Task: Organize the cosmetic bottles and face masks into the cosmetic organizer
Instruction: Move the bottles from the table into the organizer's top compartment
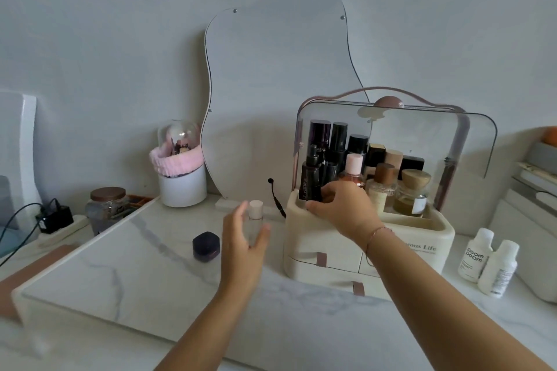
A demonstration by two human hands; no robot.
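Fingers of my right hand [340, 202] curl around a black pump bottle [312, 178], standing upright at the front left corner of the cream cosmetic organizer [331, 244]; the grip is closed on its lower body. My left hand [244, 238] hangs above the bench [120, 265] with fingers spread wide, holding nothing, just in front of a clear bottle with a pale pink cap [255, 217] that stands upright to the left of the organizer. A dark purple jar [206, 246] sits on the bench near my left hand, apart from it. Top compartment already holds several upright bottles behind the raised clear lid [422, 132]. Two white bottles [488, 262] stand right of the organizer, touching each other.
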